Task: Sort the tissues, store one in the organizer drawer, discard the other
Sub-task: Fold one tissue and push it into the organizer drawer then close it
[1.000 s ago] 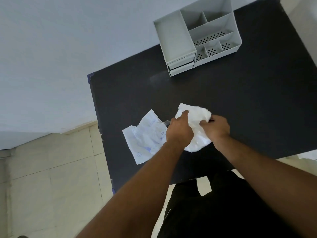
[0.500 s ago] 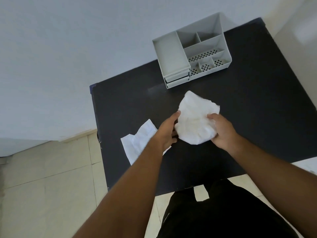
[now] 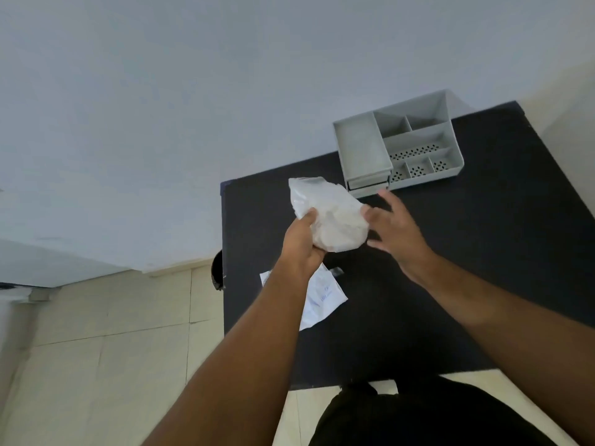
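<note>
My left hand (image 3: pixel 301 244) grips a crumpled white tissue (image 3: pixel 328 217) and holds it up above the black table (image 3: pixel 483 268). Just right of the tissue, my right hand (image 3: pixel 391 230) hovers with its fingers spread and nothing in it. A second tissue (image 3: pixel 322 300), flat and white with faint blue print, lies on the table under my left forearm, which hides part of it. The grey desk organizer (image 3: pixel 399 149) stands at the table's far edge against the wall; its two small drawers (image 3: pixel 367 183) at the front left corner look shut.
A dark round object (image 3: pixel 218 268), perhaps a bin, peeks out at the table's left edge above the tiled floor (image 3: pixel 96 333). A pale wall (image 3: pixel 193 91) rises behind the table. My dark-clothed legs fill the bottom right.
The crumpled tissue has been lifted off the table. My right hand has let go of it and opened; my left hand alone now holds it. The camera has swung left.
</note>
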Motion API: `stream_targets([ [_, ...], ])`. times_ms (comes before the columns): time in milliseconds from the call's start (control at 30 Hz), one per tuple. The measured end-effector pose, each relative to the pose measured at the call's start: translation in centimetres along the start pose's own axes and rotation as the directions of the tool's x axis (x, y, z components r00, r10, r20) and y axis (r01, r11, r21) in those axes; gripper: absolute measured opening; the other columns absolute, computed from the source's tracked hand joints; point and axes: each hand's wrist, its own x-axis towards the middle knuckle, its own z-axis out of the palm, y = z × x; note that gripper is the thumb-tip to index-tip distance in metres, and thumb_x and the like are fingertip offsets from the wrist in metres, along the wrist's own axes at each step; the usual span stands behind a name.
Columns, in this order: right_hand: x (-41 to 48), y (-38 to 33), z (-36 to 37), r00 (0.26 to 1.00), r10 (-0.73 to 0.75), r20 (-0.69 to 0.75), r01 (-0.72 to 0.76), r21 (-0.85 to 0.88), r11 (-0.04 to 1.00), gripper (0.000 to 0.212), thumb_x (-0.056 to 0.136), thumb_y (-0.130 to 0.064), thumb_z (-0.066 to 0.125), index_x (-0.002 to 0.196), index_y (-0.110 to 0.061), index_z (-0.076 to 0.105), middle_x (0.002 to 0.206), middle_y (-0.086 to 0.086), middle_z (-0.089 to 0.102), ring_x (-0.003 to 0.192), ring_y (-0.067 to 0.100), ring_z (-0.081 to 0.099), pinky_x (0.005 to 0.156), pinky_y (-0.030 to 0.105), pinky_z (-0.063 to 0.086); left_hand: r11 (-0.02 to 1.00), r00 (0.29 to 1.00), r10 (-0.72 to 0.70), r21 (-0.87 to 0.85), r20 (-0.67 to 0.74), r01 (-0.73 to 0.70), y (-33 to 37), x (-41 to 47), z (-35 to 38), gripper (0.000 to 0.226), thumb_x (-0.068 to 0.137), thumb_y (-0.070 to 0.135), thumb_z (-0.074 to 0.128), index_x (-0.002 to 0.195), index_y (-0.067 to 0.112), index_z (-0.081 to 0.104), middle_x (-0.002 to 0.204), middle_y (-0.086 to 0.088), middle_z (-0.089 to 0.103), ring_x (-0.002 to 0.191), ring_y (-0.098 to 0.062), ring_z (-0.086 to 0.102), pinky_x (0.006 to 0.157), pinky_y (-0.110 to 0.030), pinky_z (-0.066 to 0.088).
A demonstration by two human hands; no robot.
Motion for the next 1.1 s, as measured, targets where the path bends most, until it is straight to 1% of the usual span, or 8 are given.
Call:
stream_targets([
  [133, -0.9, -0.4, 1.7, 0.981, -0.13, 0.142, 0.172, -0.344, 0.923, 0.056, 0.072, -0.043, 0.086, 0.124, -0.043, 0.064, 0.149, -0.007, 0.049, 0.136, 0.008, 0.047, 0.114, 0.037, 0.038, 0.997, 0.998, 0.045, -0.055, -0.043, -0.047, 1.5, -0.6, -0.6, 0.03, 0.1, 0.019, 0.06, 0.129, 0.01, 0.057, 0.118, -0.016, 0.068, 0.106, -0.039, 0.067, 0.091, -0.06, 0.055],
  [300, -0.8, -1.8, 3.9, 0.959, -0.279, 0.046, 0.244, -0.634, 0.734, 0.039, 0.081, -0.038, 0.08, 0.117, -0.023, 0.073, 0.158, 0.008, 0.039, 0.145, 0.023, 0.034, 0.11, 0.03, 0.027, 0.997, 0.998, 0.055, -0.057, 0.009, -0.054, 1.6, -1.7, -1.2, 0.036, 0.099, 0.019, 0.061, 0.134, 0.012, 0.053, 0.124, -0.018, 0.066, 0.109, -0.04, 0.066, 0.089, -0.058, 0.056],
  [500, -0.6, -2.9, 4.7, 0.967, -0.254, -0.009, 0.217, -0.494, 0.842, 0.018, 0.087, -0.033, 0.075, 0.1, -0.021, 0.075, 0.134, 0.007, 0.061, 0.114, 0.013, 0.054, 0.095, 0.028, 0.04, 0.998, 0.997, 0.058, -0.017, 0.041, -0.057, 1.2, -2.2, -1.9, 0.03, 0.098, 0.018, 0.062, 0.126, 0.017, 0.055, 0.117, -0.015, 0.068, 0.104, -0.036, 0.067, 0.085, -0.054, 0.059],
  [667, -0.6, -2.3, 5.0, 0.996, -0.088, 0.016, 0.09, -0.232, 0.968, 0.01, 0.085, -0.026, 0.08, 0.093, -0.024, 0.076, 0.121, -0.001, 0.066, 0.113, 0.021, 0.062, 0.079, 0.028, 0.053, 0.999, 0.985, 0.04, -0.021, 0.168, -0.037, 1.2, -3.0, -3.0, 0.033, 0.095, 0.03, 0.067, 0.123, 0.016, 0.061, 0.112, -0.016, 0.073, 0.102, -0.035, 0.071, 0.082, -0.05, 0.06],
  [767, -0.9, -2.1, 5.0, 0.998, -0.056, 0.025, 0.061, -0.25, 0.966, 0.015, 0.08, -0.028, 0.084, 0.093, -0.026, 0.078, 0.13, -0.006, 0.06, 0.116, 0.017, 0.058, 0.088, 0.032, 0.053, 0.991, 0.952, 0.068, 0.092, 0.299, -0.1, 0.8, -3.2, -3.2, 0.045, 0.084, 0.019, 0.078, 0.126, 0.017, 0.062, 0.117, -0.017, 0.072, 0.105, -0.034, 0.071, 0.083, -0.051, 0.06],
  [867, -1.3, -2.2, 5.0, 0.996, -0.085, -0.02, 0.078, -0.228, 0.971, 0.035, 0.071, -0.023, 0.09, 0.102, -0.029, 0.074, 0.123, -0.008, 0.063, 0.114, 0.018, 0.061, 0.089, 0.035, 0.055, 0.974, 0.928, 0.1, 0.154, 0.359, -0.165, 0.2, -3.1, -3.6, 0.05, 0.082, 0.004, 0.079, 0.128, 0.012, 0.061, 0.122, -0.02, 0.068, 0.109, -0.035, 0.069, 0.089, -0.053, 0.058],
  [967, -1.5, -2.3, 4.8, 0.992, -0.07, -0.102, 0.041, -0.263, 0.964, 0.08, 0.067, -0.026, 0.093, 0.137, -0.032, 0.054, 0.129, -0.008, 0.046, 0.119, 0.015, 0.051, 0.091, 0.036, 0.052, 0.973, 0.932, 0.108, 0.157, 0.345, -0.171, 0.2, -2.9, -3.9, 0.05, 0.082, 0.003, 0.079, 0.127, 0.012, 0.061, 0.123, -0.021, 0.067, 0.114, -0.036, 0.067, 0.095, -0.057, 0.054],
  [1100, -0.9, -1.8, 4.4, 0.962, 0.254, -0.095, -0.247, 0.083, 0.965, 0.104, 0.069, -0.022, 0.091, 0.153, -0.014, 0.031, 0.141, 0.01, 0.052, 0.116, 0.029, 0.062, 0.091, 0.047, 0.058, 0.977, 0.944, 0.084, 0.16, 0.319, -0.141, 0.4, -2.8, -4.0, 0.043, 0.081, 0.004, 0.078, 0.119, 0.018, 0.063, 0.117, -0.016, 0.07, 0.11, -0.034, 0.067, 0.093, -0.057, 0.055],
])
